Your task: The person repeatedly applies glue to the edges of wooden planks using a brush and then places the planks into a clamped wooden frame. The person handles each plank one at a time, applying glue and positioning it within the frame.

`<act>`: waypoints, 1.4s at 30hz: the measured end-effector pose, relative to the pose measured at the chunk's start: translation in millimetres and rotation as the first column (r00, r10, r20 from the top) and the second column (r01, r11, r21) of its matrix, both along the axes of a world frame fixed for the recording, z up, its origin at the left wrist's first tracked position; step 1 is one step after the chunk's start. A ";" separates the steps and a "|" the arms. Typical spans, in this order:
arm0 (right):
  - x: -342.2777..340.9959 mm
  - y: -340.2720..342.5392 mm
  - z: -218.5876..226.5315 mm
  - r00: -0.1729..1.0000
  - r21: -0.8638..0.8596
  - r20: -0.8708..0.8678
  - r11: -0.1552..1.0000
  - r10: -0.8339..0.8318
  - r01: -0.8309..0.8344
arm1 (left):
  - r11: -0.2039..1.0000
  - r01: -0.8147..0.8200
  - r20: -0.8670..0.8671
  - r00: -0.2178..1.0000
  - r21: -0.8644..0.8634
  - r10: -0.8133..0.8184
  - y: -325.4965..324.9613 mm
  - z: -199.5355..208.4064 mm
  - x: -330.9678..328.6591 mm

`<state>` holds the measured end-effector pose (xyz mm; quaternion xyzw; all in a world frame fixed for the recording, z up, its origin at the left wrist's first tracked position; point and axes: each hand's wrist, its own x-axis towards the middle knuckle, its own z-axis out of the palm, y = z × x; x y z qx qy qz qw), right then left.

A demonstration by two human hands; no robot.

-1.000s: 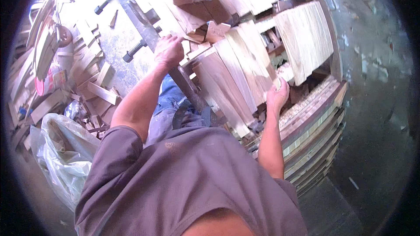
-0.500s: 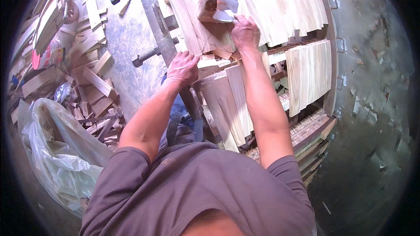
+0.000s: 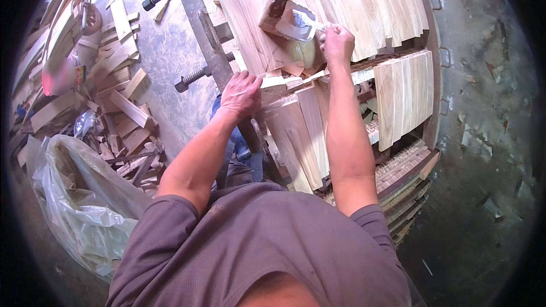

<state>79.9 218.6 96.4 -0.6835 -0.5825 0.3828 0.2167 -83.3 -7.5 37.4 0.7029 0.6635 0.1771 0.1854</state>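
Note:
My right hand (image 3: 339,44) is closed round the handle of a brush (image 3: 310,21) whose end is coated in white paste. That end dips into a cut-open container (image 3: 277,11), brown outside and white inside, tilted on the boards with its mouth toward my right hand. My left hand (image 3: 242,94) rests with bent fingers at the left end of a pale wood strip (image 3: 276,81), beside a metal bar (image 3: 200,20). Its fingertips are hidden, so what they grip cannot be made out. Nearer me, narrow wooden boards (image 3: 291,133) lie side by side between my forearms.
Pale boards (image 3: 364,5) cover the far part of the rack, and more boards (image 3: 405,94) lie at its right. Large threaded bolts (image 3: 193,77) stick out leftward from the bar. Wood offcuts (image 3: 128,105) and a clear plastic bag (image 3: 85,193) lie at the left.
My right hand has moved right with the brush. The container has tipped and turned, showing more of its white inside. My left hand stays nearly in place.

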 end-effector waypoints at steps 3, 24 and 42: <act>14.7 -8.1 -0.7 0.849 -0.359 -0.375 0.903 -0.373 0.238 | 1.000 0.014 -0.001 1.000 0.001 -0.014 -2.4 -2.0 -0.5; 190.0 -156.2 57.9 0.500 -0.250 -0.667 0.798 -0.553 0.549 | 0.999 -0.030 -0.088 0.996 0.037 0.034 0.3 -0.5 10.8; 178.8 -178.3 44.5 0.909 0.320 0.266 0.919 -0.320 0.230 | 0.997 -0.057 -0.139 0.989 -0.060 0.048 1.8 7.5 15.0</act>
